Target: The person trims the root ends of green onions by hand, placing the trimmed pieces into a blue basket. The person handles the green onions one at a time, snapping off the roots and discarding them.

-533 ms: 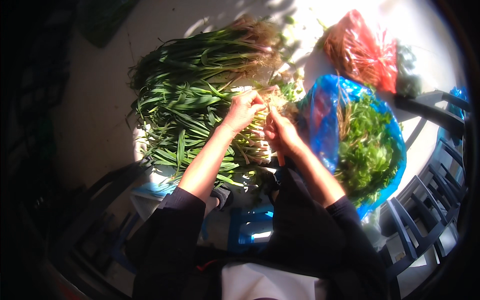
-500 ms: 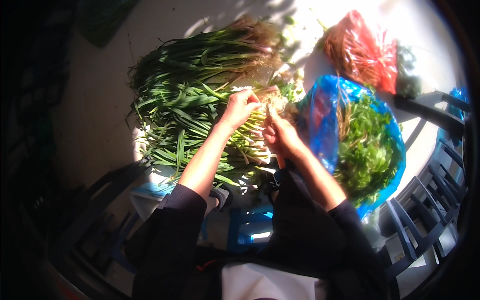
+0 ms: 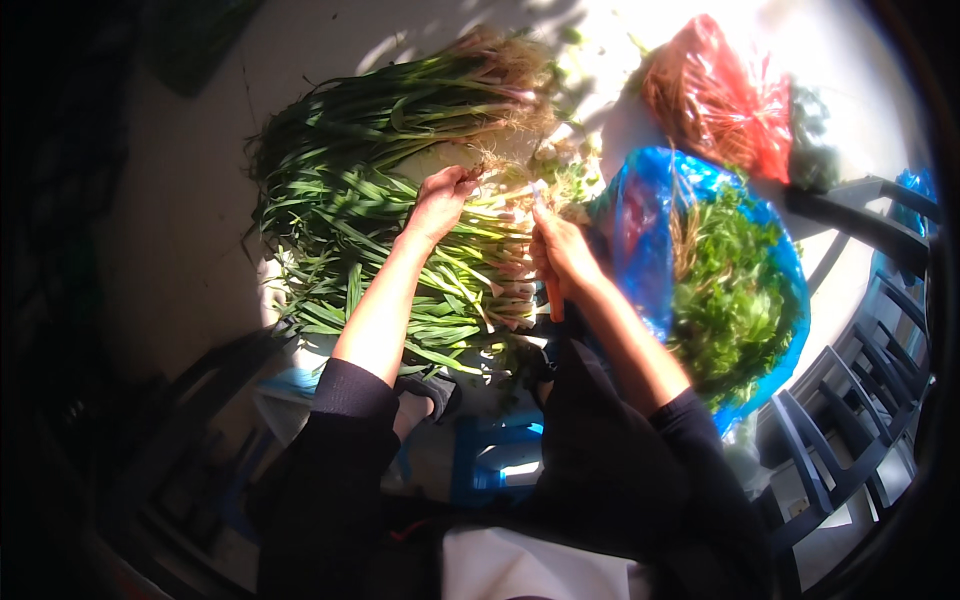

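Note:
My left hand (image 3: 438, 207) is closed in a pinch on a stalk of green garlic, whose brown roots (image 3: 487, 163) stick out past the fingertips. Most of that stalk is hidden by the hand. Wrapped round the orange handle of a small knife (image 3: 555, 299), my right hand (image 3: 563, 247) points its blade up and away from me. Beneath my left hand spreads a pile of green garlic (image 3: 470, 270), leaves to the left and pale, pinkish bulb ends to the right. Farther off lies a second bunch (image 3: 430, 98) with long, tangled roots.
A blue plastic bag (image 3: 640, 240) of leafy green herbs (image 3: 735, 300) stands open at the right. Behind it sits a tied red bag (image 3: 715, 100). Root scraps and trimmings litter the area between. Dark chairs (image 3: 830, 430) line the right side; a blue stool (image 3: 490, 460) is near my legs.
My left hand has moved left, away from the knife, with roots now showing at its fingertips. My right hand stays nearly in place, and more of the orange handle shows.

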A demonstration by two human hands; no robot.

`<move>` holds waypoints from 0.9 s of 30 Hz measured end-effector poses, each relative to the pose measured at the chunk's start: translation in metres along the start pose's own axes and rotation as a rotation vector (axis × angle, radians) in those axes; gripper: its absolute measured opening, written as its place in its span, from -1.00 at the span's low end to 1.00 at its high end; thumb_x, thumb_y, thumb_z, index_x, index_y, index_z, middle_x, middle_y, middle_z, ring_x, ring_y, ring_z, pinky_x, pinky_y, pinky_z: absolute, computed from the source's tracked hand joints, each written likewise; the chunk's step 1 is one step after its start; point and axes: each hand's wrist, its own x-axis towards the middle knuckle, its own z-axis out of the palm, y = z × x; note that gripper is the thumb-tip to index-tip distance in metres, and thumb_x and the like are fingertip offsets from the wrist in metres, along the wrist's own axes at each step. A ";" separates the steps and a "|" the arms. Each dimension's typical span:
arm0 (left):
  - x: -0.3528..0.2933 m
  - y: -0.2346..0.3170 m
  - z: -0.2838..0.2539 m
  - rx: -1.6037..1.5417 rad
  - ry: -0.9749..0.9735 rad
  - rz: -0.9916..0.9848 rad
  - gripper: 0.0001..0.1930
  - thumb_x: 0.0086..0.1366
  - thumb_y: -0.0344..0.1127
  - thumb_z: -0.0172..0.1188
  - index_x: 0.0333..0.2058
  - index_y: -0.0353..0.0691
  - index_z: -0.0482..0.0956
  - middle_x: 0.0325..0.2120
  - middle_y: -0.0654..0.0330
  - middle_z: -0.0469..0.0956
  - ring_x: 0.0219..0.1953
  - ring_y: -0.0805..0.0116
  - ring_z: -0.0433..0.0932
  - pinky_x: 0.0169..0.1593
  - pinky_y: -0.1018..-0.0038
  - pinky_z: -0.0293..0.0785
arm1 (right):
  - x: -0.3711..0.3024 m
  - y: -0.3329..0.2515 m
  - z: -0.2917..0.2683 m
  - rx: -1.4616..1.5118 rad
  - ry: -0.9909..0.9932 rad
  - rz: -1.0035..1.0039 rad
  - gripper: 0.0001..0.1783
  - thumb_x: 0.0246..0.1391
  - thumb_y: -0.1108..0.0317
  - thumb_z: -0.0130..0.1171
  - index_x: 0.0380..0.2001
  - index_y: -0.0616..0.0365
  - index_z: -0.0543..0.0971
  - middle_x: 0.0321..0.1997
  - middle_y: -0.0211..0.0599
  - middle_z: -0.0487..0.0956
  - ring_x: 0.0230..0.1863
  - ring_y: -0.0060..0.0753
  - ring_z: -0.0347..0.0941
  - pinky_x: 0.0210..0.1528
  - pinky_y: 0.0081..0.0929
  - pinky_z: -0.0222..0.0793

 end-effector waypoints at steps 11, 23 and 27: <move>-0.044 0.039 -0.022 -0.654 -0.098 -0.209 -0.77 0.24 -0.53 0.10 -0.11 -0.37 0.48 -0.28 0.26 0.54 -0.22 0.51 0.49 -0.07 0.57 0.42 | 0.029 0.002 0.043 -0.702 -0.076 -0.188 -0.48 0.20 -0.06 0.02 -0.58 0.19 0.38 -0.74 -0.42 0.32 -0.78 -0.54 0.26 -0.74 -0.51 0.20; -0.045 0.050 -0.008 -0.465 -0.066 -0.093 -0.80 0.23 -0.51 0.12 -0.15 -0.34 0.44 -0.30 0.24 0.53 -0.23 0.52 0.48 -0.10 0.56 0.44 | 0.041 0.040 0.033 -0.571 0.029 -0.308 -0.48 0.28 -0.03 -0.11 -0.38 0.29 0.48 -0.67 -0.38 0.36 -0.60 -0.49 0.25 -0.52 -0.40 0.23; -0.046 0.065 -0.009 -0.167 -0.125 -0.111 -0.83 0.20 -0.49 0.13 -0.22 -0.38 0.49 -0.32 0.19 0.58 -0.29 0.55 0.50 -0.17 0.55 0.45 | 0.045 0.055 0.027 -0.370 0.050 -0.251 -0.45 0.27 -0.07 -0.13 -0.39 0.28 0.48 -0.66 -0.37 0.38 -0.60 -0.52 0.26 -0.54 -0.43 0.23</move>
